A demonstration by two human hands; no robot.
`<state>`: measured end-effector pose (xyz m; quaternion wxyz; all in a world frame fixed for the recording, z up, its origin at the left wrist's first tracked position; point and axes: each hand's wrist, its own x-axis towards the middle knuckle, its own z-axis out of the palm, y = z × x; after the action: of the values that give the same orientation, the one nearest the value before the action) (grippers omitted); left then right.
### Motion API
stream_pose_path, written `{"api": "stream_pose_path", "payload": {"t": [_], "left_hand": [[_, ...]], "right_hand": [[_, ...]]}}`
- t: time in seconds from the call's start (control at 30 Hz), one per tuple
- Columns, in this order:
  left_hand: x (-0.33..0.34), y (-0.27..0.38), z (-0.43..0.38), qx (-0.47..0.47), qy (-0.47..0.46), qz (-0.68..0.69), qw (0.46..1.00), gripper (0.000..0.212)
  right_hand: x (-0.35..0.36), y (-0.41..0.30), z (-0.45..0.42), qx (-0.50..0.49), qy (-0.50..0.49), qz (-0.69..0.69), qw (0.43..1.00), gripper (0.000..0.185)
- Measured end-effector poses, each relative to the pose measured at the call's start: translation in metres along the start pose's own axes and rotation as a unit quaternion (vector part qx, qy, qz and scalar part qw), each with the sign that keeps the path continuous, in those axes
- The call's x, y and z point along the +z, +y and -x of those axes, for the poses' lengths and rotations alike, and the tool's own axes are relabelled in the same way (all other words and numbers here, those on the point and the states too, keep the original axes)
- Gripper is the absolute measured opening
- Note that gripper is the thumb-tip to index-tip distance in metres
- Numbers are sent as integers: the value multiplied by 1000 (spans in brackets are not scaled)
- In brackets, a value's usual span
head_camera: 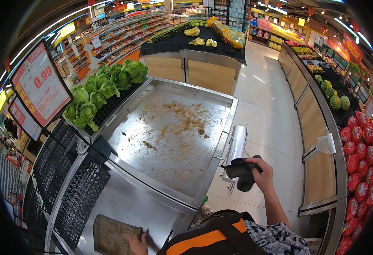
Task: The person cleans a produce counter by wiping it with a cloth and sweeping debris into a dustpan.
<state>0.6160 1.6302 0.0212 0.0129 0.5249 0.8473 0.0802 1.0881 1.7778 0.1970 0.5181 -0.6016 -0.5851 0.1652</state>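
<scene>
In my right hand (262, 173) is a bunched dark cloth or glove (244, 173), held over a roll of clear plastic bags (237, 143) on a wire holder at the counter's side. My left hand (138, 244), at the bottom, grips the black handle of a dustpan-like metal pan (114, 236) that lies on the lower steel surface (135, 204). Ahead of me the steel display tray (126, 118) bears brown dirt, wet smears and a few leaf scraps (149, 146).
Heads of lettuce (97, 87) line the tray's left side, beside price signs (43, 83) and black plastic grates (81, 197). A banana stand (186, 60) stands behind. Along the right runs a wood-panelled counter (317, 127) with watermelons (335, 102) and red-wrapped produce (361, 159).
</scene>
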Motion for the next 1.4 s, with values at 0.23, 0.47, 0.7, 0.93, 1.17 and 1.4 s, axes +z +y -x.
{"api": "stream_pose_path", "payload": {"t": [0.23,0.47,0.7,0.93,1.17,1.4], "left_hand": [[4,-5,5,6,-11,-4,1000,27],[-31,10,5,19,180,-26,983,14],[-96,66,9,-141,328,95,929,25],[-117,158,-1,-26,387,83,918,20],[-116,284,-36,109,334,142,926,16],[-69,352,-38,125,241,78,959,13]], "right_hand": [[-23,4,0,19,19,26,999,31],[-49,29,-5,51,37,13,998,29],[-108,92,-10,99,73,-5,992,27],[-181,180,-34,148,72,-58,985,22],[-273,261,-59,179,92,-88,976,29],[-321,314,-58,191,99,-83,973,30]]}}
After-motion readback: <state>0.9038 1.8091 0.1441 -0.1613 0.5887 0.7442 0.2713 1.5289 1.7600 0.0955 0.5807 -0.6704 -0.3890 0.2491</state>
